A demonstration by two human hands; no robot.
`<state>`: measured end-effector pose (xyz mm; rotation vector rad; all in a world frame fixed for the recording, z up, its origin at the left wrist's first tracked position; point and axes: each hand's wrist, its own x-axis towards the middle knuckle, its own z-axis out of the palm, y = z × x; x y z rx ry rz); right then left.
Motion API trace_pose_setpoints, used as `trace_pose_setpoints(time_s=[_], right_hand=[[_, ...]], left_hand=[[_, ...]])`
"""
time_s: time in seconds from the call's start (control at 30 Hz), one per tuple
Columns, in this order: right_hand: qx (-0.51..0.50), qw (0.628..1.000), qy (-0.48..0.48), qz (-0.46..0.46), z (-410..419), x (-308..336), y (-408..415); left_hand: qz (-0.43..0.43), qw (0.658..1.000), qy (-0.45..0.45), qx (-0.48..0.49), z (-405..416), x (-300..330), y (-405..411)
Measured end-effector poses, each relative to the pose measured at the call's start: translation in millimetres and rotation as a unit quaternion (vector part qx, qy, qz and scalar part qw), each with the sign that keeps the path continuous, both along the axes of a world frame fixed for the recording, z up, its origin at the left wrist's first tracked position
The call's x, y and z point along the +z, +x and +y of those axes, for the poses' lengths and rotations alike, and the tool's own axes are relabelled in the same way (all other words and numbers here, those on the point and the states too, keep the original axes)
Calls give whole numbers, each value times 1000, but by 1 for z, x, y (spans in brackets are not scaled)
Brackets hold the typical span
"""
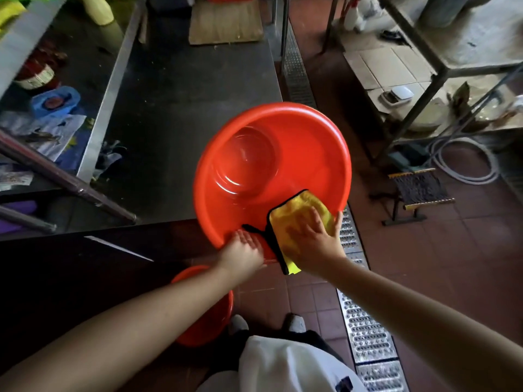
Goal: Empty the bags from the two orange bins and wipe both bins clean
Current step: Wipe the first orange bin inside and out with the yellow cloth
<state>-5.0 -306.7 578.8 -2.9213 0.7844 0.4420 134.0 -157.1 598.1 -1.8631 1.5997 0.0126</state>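
Observation:
A large round orange bin [305, 154] is tilted toward me at the corner of the steel table, its inside bare and shiny. My left hand [243, 248] grips its near rim from below. A yellow cloth with black edging [297, 219] lies against the inner wall near the rim, and my right hand [314, 236] presses it there with spread fingers. A second orange bin [203, 321] stands on the floor below my left forearm, mostly hidden by the arm.
The steel table [184, 108] holds cardboard at its far end. Bags and packets lie on the left shelf [56, 120]. A metal drain grate [365, 321] runs along the tiled floor. A small stool [418, 190] and a metal rack [441, 69] stand to the right.

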Motion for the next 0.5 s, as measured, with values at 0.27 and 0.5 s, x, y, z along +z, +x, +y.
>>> trace_pose_setpoints(time_s=[0.27, 0.5], right_hand=[[-63, 993, 94, 21, 31, -18, 28], [23, 984, 161, 77, 25, -33, 47]], left_hand=[[-44, 999, -1, -25, -1, 0, -2], [-69, 993, 58, -74, -3, -10, -6]])
